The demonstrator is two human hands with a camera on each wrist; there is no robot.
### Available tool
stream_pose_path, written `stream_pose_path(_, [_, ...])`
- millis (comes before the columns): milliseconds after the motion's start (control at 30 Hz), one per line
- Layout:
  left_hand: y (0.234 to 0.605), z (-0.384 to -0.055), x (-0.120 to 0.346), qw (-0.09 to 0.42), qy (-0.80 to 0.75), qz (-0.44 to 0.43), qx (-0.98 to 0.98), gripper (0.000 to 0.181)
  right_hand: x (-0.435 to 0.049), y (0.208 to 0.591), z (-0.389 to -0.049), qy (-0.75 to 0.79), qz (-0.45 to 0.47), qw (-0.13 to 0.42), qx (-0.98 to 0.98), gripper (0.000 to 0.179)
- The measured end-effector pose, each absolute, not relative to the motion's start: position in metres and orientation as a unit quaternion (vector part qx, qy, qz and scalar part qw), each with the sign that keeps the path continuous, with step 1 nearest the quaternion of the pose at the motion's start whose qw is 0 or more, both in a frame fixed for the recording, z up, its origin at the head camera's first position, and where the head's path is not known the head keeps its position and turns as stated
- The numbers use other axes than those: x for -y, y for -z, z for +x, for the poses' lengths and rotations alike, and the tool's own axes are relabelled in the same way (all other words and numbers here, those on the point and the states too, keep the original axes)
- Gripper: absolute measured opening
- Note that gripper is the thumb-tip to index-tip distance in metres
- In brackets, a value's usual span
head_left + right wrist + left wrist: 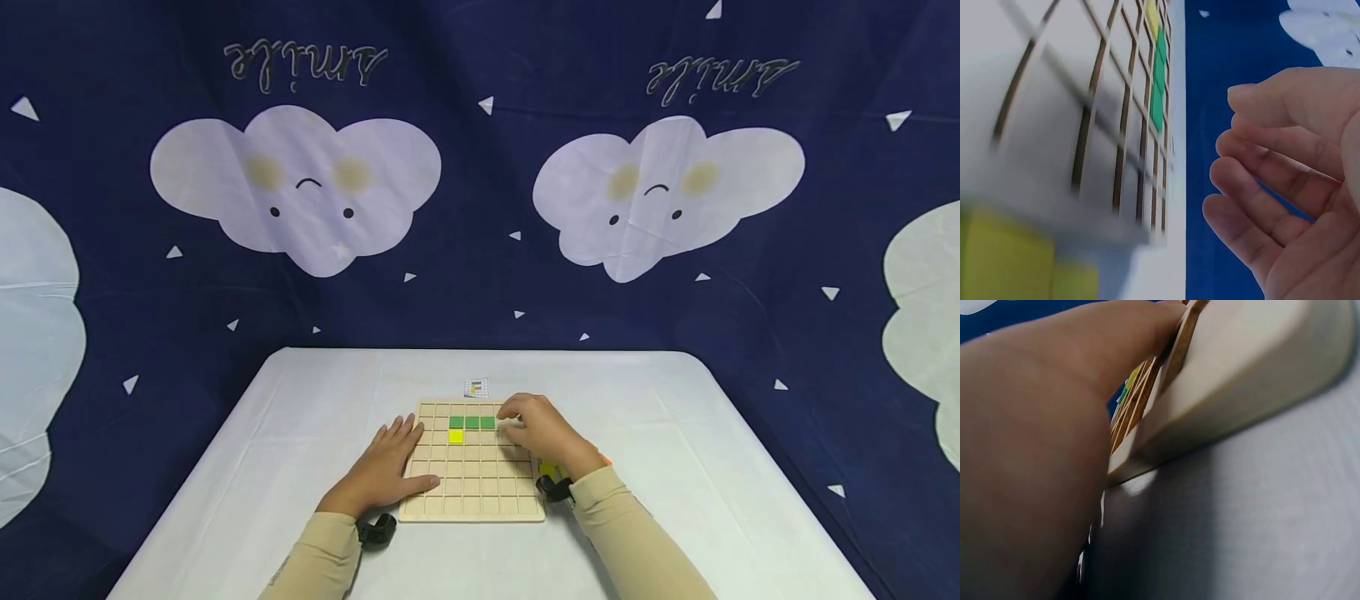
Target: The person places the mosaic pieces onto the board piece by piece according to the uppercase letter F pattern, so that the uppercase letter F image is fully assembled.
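Note:
A light wooden grid board [471, 506] lies on the white table. Three green tiles [472, 422] sit side by side in one of its far rows, with a yellow tile [456, 437] just below the leftmost. My left hand [382, 467] rests with spread fingers along the board's left edge, its thumb reaching over the squares. Over the far right corner hovers my right hand [543, 429], just right of the green row. In the right wrist view its fingers [1244, 187] are loosely bent, the thumb close to the index finger, and nothing shows between them.
Beyond the board's far edge lies a small card [476, 387] printed with a coloured grid pattern. More yellow tiles [1010, 256] stand beside the board's right side, partly hidden under my right wrist in the head view. A dark blue cloth [480, 300] with clouds hangs behind the table.

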State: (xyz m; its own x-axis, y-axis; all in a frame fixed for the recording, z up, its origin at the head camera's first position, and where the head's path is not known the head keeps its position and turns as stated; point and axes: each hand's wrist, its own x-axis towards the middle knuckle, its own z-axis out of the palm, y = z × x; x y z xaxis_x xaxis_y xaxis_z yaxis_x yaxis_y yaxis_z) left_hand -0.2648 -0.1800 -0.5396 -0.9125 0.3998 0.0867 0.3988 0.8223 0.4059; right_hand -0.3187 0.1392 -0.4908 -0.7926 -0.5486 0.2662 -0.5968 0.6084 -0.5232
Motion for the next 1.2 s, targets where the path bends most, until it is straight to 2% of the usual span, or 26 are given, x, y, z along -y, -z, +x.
stream_pose_path(333, [0.540, -0.265, 0.180, 0.001, -0.213, 0.209, -0.954, 0.108, -0.190, 0.500, -0.311, -0.303, 0.253, 0.006, 0.919, 0.014])
stream_pose_path(533, [0.543, -0.266, 0.180, 0.002, -0.212, 0.204, -0.956, 0.108, -0.209, 0.509, -0.303, -0.294, 0.286, -0.027, 0.911, 0.025])
stream_pose_path(667, [0.542, -0.265, 0.179, 0.004, -0.215, 0.199, -0.956, 0.109, -0.212, 0.513, -0.299, -0.298, 0.299, -0.043, 0.905, 0.026])
stream_pose_path(1200, [0.541, -0.263, 0.178, 0.007, -0.211, 0.197, -0.957, 0.108, -0.209, 0.519, -0.293, -0.291, 0.301, -0.019, 0.908, 0.028])
